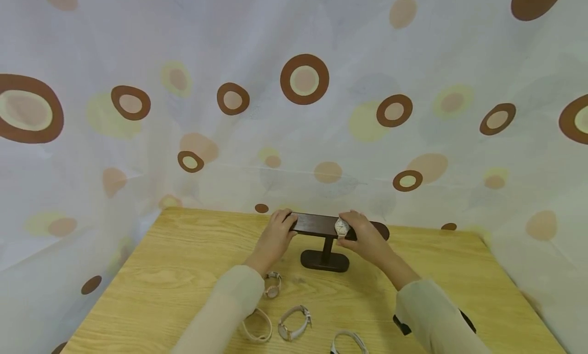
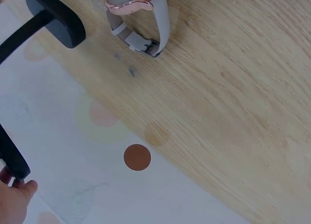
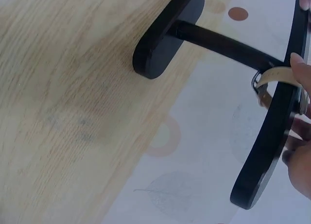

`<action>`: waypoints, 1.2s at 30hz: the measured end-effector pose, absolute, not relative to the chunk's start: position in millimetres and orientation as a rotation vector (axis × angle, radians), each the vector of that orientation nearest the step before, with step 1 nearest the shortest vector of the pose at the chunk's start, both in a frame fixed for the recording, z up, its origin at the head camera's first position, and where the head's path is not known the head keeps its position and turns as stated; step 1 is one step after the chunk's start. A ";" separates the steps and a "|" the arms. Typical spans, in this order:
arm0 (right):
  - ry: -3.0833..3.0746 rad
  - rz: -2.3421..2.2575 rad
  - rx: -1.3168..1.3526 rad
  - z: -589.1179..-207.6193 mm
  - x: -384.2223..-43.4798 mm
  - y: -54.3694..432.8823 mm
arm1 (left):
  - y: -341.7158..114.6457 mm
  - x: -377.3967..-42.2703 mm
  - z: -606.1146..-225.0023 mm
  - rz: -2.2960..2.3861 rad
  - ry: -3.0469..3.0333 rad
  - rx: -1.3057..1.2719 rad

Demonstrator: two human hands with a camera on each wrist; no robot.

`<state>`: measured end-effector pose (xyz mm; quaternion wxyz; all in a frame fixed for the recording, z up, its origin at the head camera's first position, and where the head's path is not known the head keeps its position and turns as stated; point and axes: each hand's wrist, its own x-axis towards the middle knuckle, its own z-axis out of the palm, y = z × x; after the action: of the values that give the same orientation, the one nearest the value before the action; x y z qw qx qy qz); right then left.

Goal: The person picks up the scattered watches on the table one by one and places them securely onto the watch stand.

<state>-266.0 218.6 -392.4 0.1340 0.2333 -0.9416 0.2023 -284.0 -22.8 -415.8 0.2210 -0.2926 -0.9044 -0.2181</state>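
Observation:
A dark T-shaped watch stand (image 1: 315,225) rises from an oval base (image 1: 325,260) near the table's back edge. My left hand (image 1: 277,236) grips the left end of its bar; the left wrist view catches only fingertips (image 2: 26,189) at that end. Right of the bar's middle, a wristwatch (image 1: 341,227) with a pale dial sits round the bar. My right hand (image 1: 363,236) pinches this watch from its right side, thumb below and fingers above. From beneath, the right wrist view shows its tan strap (image 3: 279,76) and buckle passing under the bar, near the post (image 3: 221,48).
On the wooden table (image 1: 184,272) lie several other watches: a rose-gold one (image 1: 272,291), a white-strapped one (image 1: 294,329), a pale strap loop (image 1: 259,338) and one at the front edge (image 1: 356,337). A black strap (image 1: 401,325) lies partly behind my right sleeve. A patterned curtain (image 1: 349,140) surrounds the table.

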 end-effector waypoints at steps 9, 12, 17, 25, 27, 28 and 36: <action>-2.252 0.432 0.878 -398.6 -243.5 193.6 | -23.7 -284.3 -420.6 -0.569 -2.452 -0.757; -2.214 0.463 0.940 -404.7 -228.5 177.7 | -27.5 -281.9 -425.3 -0.590 -2.457 -0.695; -2.375 0.587 1.043 -422.8 -198.2 152.4 | -37.3 -271.0 -433.7 -0.856 -2.546 -0.564; -2.731 0.895 1.126 -453.9 -167.0 124.7 | -51.3 -253.1 -455.9 -1.273 -2.715 -0.413; -2.788 0.982 1.129 -460.7 -164.5 120.0 | -53.2 -249.5 -461.0 -1.344 -2.746 -0.414; -2.812 1.002 1.128 -463.6 -163.5 117.9 | -54.0 -247.9 -463.4 -1.358 -2.756 -0.424; -2.897 0.986 1.100 -475.2 -158.5 105.3 | -55.4 -235.7 -477.5 -1.375 -2.774 -0.535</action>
<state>-158.5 105.3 -475.2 -0.0552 0.3376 -0.8895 0.3029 -235.7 -55.4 -477.5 0.0000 -0.1703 -0.8829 -0.4377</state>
